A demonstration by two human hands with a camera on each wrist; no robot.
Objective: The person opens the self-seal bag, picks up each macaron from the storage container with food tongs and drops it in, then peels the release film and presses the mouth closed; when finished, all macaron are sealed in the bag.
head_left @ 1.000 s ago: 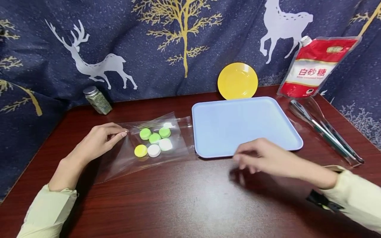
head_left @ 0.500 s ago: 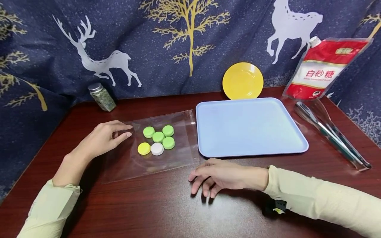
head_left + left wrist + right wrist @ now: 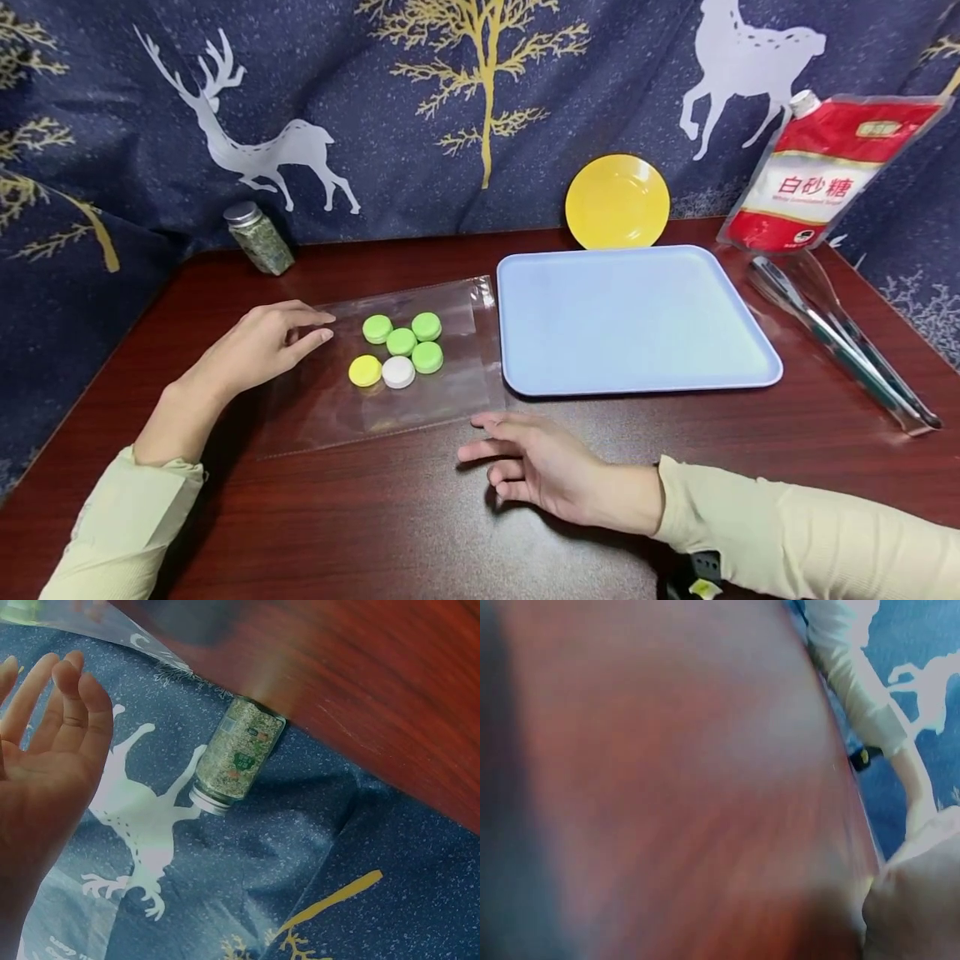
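A clear plastic bag [image 3: 442, 396] lies flat on the dark red table in the head view. Within its outline are several green macarons [image 3: 401, 342], one yellow macaron [image 3: 365, 371] and one white macaron [image 3: 398, 372]; whether they are on or inside the bag I cannot tell. At the bag's left end is my left hand [image 3: 258, 348], fingers relaxed and holding nothing visible. Just off the bag's near right corner, my right hand [image 3: 551, 467] has its fingers spread, with nothing in them. The left wrist view shows the left hand's loosely bent fingers [image 3: 71, 712].
A light blue tray [image 3: 637, 325] stands right of the bag. Behind it leans a yellow plate [image 3: 617, 202]. At the right are a red-and-white sugar pouch [image 3: 825, 179] and metal tongs [image 3: 840, 342]. A jar of dried herbs [image 3: 260, 240] stands at the back left.
My right hand has moved left from the tray's front edge to the bag's near right corner, and its fingers have spread. The bag's raised plastic has settled flat.
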